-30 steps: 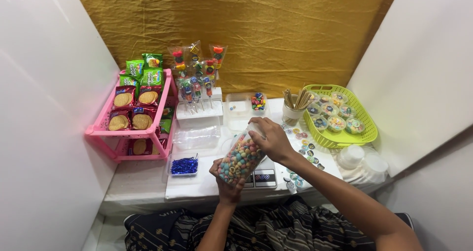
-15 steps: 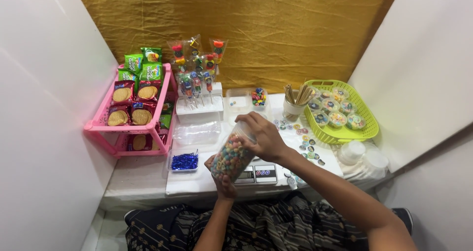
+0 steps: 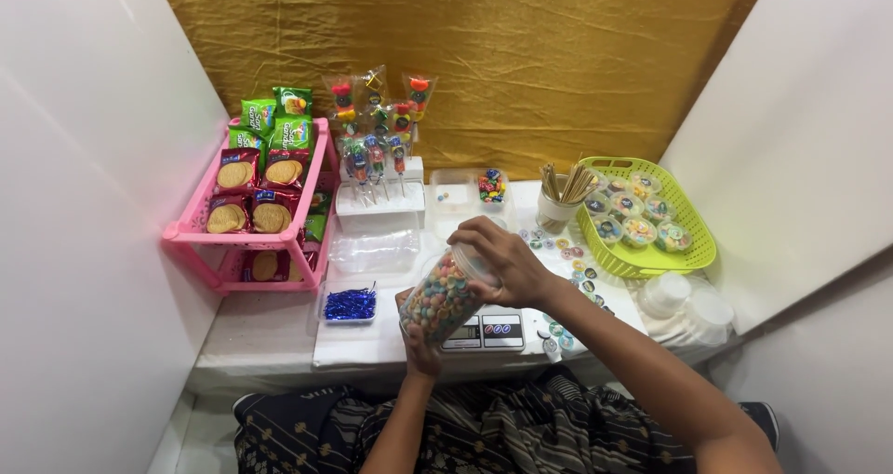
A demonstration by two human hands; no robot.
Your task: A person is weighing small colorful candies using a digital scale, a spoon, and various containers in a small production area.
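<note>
Jar (image 3: 445, 295) of coloured candy, now tilted further.

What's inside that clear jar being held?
The jar is packed with small multicoloured candies. The right hand covers its top, so the lid is hidden; the left hand covers its base.
</note>
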